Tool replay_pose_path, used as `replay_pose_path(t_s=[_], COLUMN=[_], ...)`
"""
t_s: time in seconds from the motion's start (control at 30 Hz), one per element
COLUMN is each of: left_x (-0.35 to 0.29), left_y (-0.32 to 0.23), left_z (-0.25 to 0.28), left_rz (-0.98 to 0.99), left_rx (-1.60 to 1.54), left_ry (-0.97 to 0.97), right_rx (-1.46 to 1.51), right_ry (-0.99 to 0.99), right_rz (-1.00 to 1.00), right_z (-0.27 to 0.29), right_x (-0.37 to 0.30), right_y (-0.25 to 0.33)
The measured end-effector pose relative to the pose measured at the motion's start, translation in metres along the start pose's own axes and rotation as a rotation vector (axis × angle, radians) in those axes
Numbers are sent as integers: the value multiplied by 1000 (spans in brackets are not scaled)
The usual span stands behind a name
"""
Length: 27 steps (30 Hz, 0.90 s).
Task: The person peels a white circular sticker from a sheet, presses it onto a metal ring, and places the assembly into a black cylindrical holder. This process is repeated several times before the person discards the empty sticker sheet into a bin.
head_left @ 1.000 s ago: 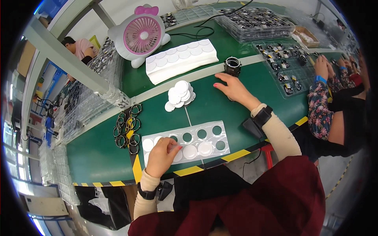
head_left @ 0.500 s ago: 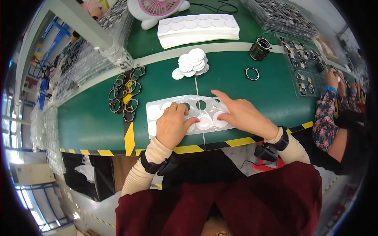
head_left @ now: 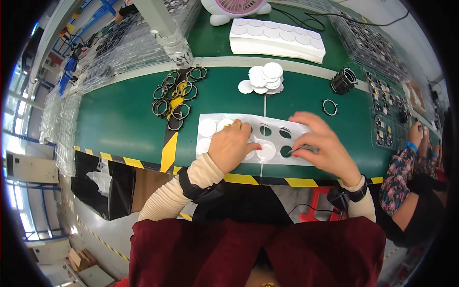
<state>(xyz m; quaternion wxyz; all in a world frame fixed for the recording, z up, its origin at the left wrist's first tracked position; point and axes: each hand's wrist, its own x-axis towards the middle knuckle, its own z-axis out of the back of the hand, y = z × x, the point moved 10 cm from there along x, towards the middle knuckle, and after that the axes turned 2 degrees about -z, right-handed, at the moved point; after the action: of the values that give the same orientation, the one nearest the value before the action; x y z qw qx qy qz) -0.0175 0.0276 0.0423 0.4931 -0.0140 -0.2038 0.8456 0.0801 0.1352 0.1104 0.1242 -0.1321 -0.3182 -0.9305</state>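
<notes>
A white sheet of round stickers (head_left: 282,122) lies on the green table in front of me, several of its round holes showing green through them. My left hand (head_left: 230,147) presses down on the sheet with bent fingers, its thumb at the edge of a white round sticker (head_left: 266,152) still in the sheet. Above the right part of the sheet, my right hand (head_left: 325,146) pinches a round sticker (head_left: 310,149) between thumb and fingers, seen nearly edge-on and partly hidden. Beside it is an open hole in the sheet.
Loose white discs (head_left: 266,78) are piled beyond the sheet. Black rings (head_left: 178,100) lie to the left. A ring stack (head_left: 344,81) and a single ring (head_left: 330,107) are at right. Behind are a sheet stack (head_left: 277,45), a fan (head_left: 236,7) and parts trays (head_left: 382,112). A co-worker's arm (head_left: 399,177) is at far right.
My right hand has lifted a round sticker out of the sheet, leaving a hole there. The left hand stays on the sheet. The whole view has shifted and tilted somewhat.
</notes>
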Motion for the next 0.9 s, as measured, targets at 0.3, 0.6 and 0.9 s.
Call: replay_pose_path(t_s=[0.3,0.6,0.9], left_x=[86,82,68], left_y=[112,150,70], left_z=[83,51,13], left_rz=[196,71,466], left_rx=[593,669,-1103], left_ry=[-250,-99,339], right_rx=[757,955,1048], right_ry=[23,31,-455], right_rz=[-306,-593,-449], right_z=[-68,-107,-18], right_x=[1,-19,51], right_y=[-21,-49,-65])
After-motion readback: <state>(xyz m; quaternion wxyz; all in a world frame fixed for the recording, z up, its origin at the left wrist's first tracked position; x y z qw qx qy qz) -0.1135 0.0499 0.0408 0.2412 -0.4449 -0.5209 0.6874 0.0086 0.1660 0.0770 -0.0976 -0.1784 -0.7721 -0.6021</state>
